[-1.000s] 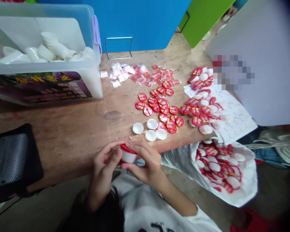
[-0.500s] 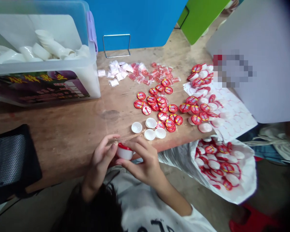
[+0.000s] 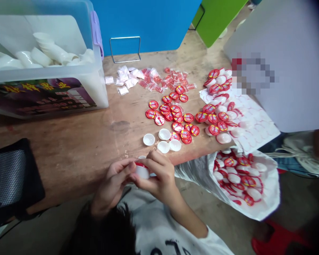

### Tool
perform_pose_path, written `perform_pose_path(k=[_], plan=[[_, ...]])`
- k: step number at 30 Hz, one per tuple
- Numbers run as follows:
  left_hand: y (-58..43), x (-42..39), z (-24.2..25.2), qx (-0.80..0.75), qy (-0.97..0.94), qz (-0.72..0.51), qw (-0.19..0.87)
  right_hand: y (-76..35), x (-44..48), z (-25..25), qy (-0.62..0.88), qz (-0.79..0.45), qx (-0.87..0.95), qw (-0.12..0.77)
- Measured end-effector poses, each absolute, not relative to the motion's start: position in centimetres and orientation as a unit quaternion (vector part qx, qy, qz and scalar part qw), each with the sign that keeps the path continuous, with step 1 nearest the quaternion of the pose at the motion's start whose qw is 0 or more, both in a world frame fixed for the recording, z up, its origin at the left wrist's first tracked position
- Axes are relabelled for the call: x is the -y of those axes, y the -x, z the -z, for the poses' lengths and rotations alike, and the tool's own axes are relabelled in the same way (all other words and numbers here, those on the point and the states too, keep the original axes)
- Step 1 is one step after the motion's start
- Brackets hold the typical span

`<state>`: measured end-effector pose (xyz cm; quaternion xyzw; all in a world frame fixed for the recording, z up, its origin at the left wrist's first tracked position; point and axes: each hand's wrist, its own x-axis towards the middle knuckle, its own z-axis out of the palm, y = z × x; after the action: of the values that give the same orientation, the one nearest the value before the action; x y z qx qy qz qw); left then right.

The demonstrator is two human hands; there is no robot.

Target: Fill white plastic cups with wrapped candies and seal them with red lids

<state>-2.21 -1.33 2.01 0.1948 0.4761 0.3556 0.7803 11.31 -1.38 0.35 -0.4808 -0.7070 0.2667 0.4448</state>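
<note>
left hand (image 3: 114, 182) | right hand (image 3: 159, 175) | pinch round white cup (image 3: 143, 172), likely plastic

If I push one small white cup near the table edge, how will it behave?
The small white cups look thin and shallow, so probably very light and easy to slide. Near the table edge, one could fall off. Round bases may let them rock.

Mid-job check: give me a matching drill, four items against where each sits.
1 small white cup with red lid
2 stacked white plastic cups
3 four empty white round shells
4 small clear sachets

A in the clear plastic bin
B on the wooden table, near edge
C between left hand and right hand
D near the wire stand

Pairs: 1-C, 2-A, 3-B, 4-D
</note>
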Motion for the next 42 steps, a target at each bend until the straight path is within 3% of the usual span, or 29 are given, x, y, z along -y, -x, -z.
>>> perform_pose_path(k=[9, 21, 32, 42], plan=[[2.1, 1.3, -1.9, -0.489, -0.193, -0.370, 0.766, -11.2, 0.9, -0.2, 0.450, -0.306, 0.693, 0.473], [1.4, 1.6, -1.8, -0.493, -0.196, -0.363, 0.766, -11.8, 0.9, -0.1, 0.451, -0.269, 0.712, 0.465], [2.0, 2.2, -1.0, -0.448, -0.136, -0.339, 0.816, -11.2, 0.2, 0.4, 0.429, -0.434, 0.602, 0.514], [-0.3, 2.2, -1.1, -0.484, -0.124, -0.386, 0.775, -11.0, 0.4, 0.3, 0.492, -0.363, 0.564, 0.555]])
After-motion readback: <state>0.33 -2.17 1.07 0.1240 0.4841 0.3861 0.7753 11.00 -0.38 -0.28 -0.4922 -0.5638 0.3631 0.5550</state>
